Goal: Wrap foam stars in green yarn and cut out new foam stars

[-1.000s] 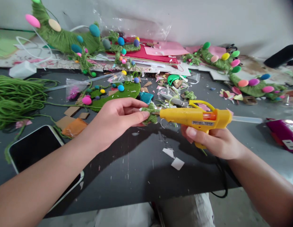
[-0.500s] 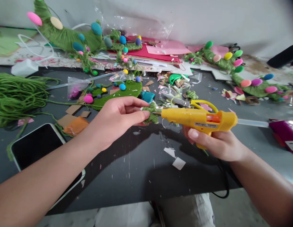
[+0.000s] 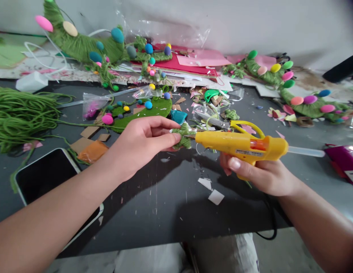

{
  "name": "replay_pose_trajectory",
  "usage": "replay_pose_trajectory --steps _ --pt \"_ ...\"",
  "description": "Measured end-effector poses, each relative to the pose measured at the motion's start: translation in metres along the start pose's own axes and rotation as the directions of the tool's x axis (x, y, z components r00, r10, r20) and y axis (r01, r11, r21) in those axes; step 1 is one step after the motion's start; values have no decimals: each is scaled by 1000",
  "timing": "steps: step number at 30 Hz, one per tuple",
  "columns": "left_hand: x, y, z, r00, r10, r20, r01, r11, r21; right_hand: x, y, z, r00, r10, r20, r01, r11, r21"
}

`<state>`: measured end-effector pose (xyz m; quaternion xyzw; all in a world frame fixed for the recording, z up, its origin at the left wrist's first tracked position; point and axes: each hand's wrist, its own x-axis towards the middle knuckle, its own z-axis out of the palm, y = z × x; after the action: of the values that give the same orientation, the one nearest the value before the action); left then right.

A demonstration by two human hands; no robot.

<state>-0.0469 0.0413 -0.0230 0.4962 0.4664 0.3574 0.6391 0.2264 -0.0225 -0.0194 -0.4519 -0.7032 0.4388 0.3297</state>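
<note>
My left hand [image 3: 142,142] pinches a small piece wrapped in green yarn [image 3: 182,135] between thumb and fingers, held above the dark table [image 3: 153,204]. My right hand [image 3: 260,175] grips the handle of a yellow hot glue gun [image 3: 241,145], finger along the trigger. The gun's nozzle touches the right side of the yarn piece. A clear glue stick [image 3: 306,152] sticks out of the gun's back, and its black cord [image 3: 269,220] drops over the table's front edge.
A phone [image 3: 48,182] lies at the near left beside a bundle of green cord [image 3: 19,115]. Yellow-handled scissors [image 3: 227,124] lie behind the gun. Green yarn shapes with coloured balls [image 3: 85,45], paper scraps and a purple box [image 3: 344,161] crowd the back and right.
Both hands and the glue gun stay almost still; the view shifts slightly, and the gun's rear tilts a little lower to the right.
</note>
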Motion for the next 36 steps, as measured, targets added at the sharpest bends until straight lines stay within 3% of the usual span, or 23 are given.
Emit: replay_pose_trajectory --steps 11,23,31,34,35,36 --pt "1 0 0 1000 7 -7 -7 1000 11 -4 4 -1 1000 17 2 -17 998 52" --pt "0 2 0 1000 19 -17 -18 1000 8 -7 4 -9 982 177 -67 -160 966 204" --pt "0 1 -2 999 12 -31 -13 1000 -25 -21 -2 -35 986 96 -138 -76 986 146" --pt "-1 2 -2 1000 2 -14 -3 1000 -30 -42 8 -64 922 155 -355 -172 985 -15" --pt "-1 3 -2 1000 -5 -2 5 999 -37 -49 13 -76 872 209 -443 -288 951 -116" --pt "-1 3 -2 1000 -12 9 12 999 -43 -55 19 -87 789 237 -567 -423 879 -221"
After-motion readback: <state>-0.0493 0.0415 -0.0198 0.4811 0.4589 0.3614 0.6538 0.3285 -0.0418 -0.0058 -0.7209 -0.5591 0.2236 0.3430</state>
